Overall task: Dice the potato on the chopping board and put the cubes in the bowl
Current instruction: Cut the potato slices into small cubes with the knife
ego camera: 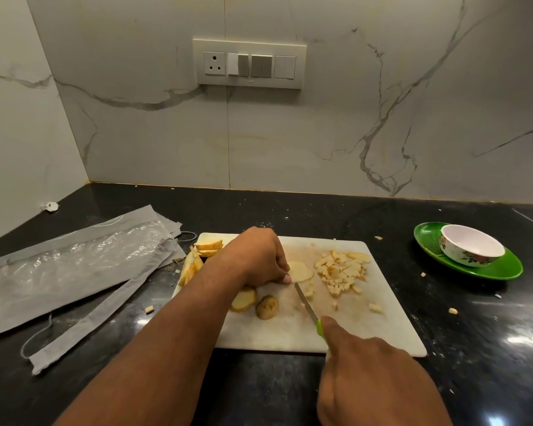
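Note:
A white chopping board [366,330] lies on the black counter. My left hand [256,256] holds a pale potato slice [300,270] down on the board with curled fingers. My right hand [373,379] grips a green-handled knife [306,304], its blade tip against the slice. A heap of potato cubes [340,272] lies on the board's right side. Potato end pieces [266,307] sit near the front, and stacked slices [208,248] lie at the board's far left corner. The white flowered bowl [471,249] is at the right, nothing visible inside it.
The bowl stands on a green plate [502,269] at the right of the counter. Grey and clear plastic packaging [74,265] lies to the left of the board. Stray potato bits [453,310] dot the counter. A marble wall with a switch panel [249,63] rises behind.

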A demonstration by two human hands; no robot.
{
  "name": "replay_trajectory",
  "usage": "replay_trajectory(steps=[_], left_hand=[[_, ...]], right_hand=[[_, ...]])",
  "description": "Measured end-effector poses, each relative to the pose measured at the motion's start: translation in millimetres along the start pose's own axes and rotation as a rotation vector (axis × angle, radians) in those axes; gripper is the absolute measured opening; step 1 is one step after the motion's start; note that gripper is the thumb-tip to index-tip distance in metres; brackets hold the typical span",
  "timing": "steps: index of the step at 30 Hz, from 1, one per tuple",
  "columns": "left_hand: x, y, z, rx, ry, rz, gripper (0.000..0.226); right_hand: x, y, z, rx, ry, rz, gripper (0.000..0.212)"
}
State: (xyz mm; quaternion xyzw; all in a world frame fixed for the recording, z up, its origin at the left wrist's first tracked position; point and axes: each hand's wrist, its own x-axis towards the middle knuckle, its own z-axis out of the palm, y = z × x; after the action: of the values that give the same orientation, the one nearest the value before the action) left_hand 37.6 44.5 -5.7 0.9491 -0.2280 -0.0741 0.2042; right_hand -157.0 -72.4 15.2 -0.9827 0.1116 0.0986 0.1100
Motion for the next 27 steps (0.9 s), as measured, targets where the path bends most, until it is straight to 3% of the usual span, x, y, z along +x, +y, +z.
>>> replay_trajectory(steps=[3, 8, 11, 17, 25, 27], left_hand=[[-3, -2, -2, 0.013, -0.023, 0.031, 0.023], [-5, -5, -6, -0.008, -0.025, 0.036, 0.017], [-5, -3, -5, -0.034, 0.002, 0.019, 0.015], [-2, -6, -6, -0.092, 0.005, -0.023, 0.012], [-2, -6, -5, -0.085, -0.011, -0.006, 0.013], [-4, -7, -8, -0.066, -0.025, 0.013, 0.013]], right_hand=[[-11, 0, -9, 0.016, -0.018, 0.018, 0.071], [7, -9, -5, -0.048, 0.245, -0.083, 0.057], [30, -19, 0, -0.033, 0.292, -0.098, 0.052], [33, -17, 17, -0.012, 0.229, -0.093, 0.058], [-5, -9, 6, 0.024, -0.086, 0.055, 0.072], [-9, -9, 1, 0.017, -0.045, 0.033, 0.070]])
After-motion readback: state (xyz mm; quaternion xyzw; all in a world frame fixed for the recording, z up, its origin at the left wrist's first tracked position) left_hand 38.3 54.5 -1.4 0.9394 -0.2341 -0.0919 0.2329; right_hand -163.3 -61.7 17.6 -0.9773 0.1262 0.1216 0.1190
